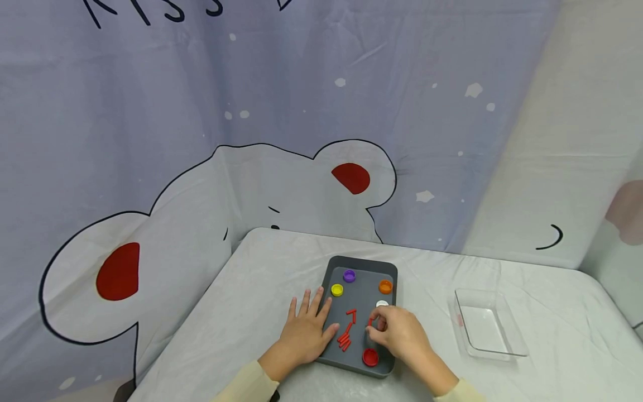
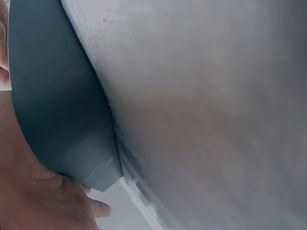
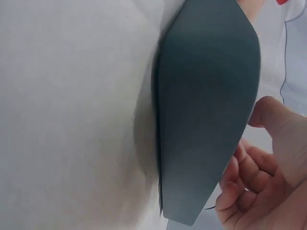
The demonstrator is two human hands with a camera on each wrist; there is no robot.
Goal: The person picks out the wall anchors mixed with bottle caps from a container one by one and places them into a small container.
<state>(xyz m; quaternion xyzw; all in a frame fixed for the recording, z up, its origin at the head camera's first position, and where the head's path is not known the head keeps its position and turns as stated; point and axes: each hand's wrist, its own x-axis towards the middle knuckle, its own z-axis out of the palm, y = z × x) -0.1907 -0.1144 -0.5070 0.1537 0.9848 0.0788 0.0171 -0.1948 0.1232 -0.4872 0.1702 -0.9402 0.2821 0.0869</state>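
A dark grey tray lies on the white-covered surface. My left hand rests on its left rim with fingers spread. Over the tray's right side, my right hand pinches a small red stick between thumb and index finger. Several more red sticks lie loose in the tray's middle. Around them sit a purple cap, a yellow cap, an orange cap, a red cap and a white cap, partly hidden by the right hand. In both wrist views the tray's outer wall blocks its contents.
A clear rectangular container stands to the right of the tray. Behind the table hangs a printed cloth with a bear drawing.
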